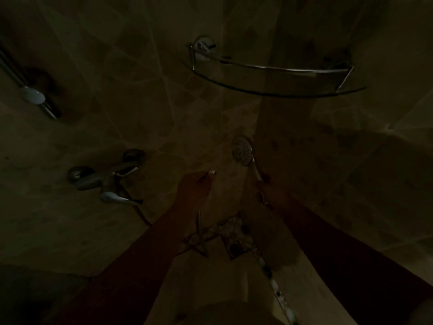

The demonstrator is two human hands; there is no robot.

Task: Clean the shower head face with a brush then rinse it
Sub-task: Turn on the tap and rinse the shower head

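Note:
The scene is very dark. A round chrome shower head (242, 151) with a dotted face is held upright near the tiled corner, its face turned toward me and to the left. My right hand (269, 192) grips its handle from below. To the left of it, my left hand (195, 186) is closed around a thin brush (210, 172) whose pale tip pokes out above my fingers. The brush tip sits below and to the left of the shower head face, apart from it.
A chrome mixer tap (105, 181) with a lever is on the left wall. A curved glass corner shelf (269, 73) hangs above. A shower rail with a bracket (32, 96) is at far left. A floor drain (234, 248) lies below between my arms.

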